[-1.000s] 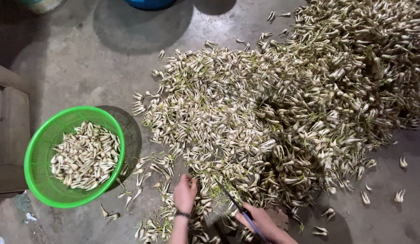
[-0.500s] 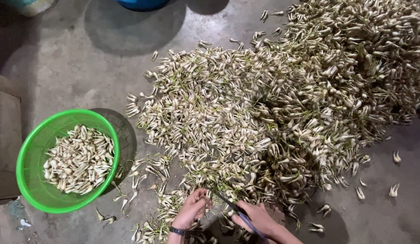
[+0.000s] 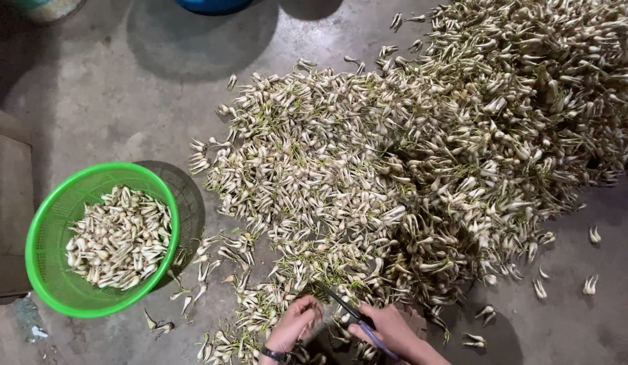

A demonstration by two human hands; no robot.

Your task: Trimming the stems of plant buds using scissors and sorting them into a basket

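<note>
Bulbs (image 3: 408, 169) lie heaped before you; since a second ago your left hand (image 3: 293, 324) has closed, pinching what looks like one bulb, beside your right hand (image 3: 388, 331), which grips scissors (image 3: 347, 311) angled toward it.

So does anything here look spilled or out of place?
Nothing looks damaged. A few bulbs lie loose on the floor right of the big heap, and some are scattered between it and the green basket. The right hand holds scissors; the left hand is beside it at the heap's edge.
</note>
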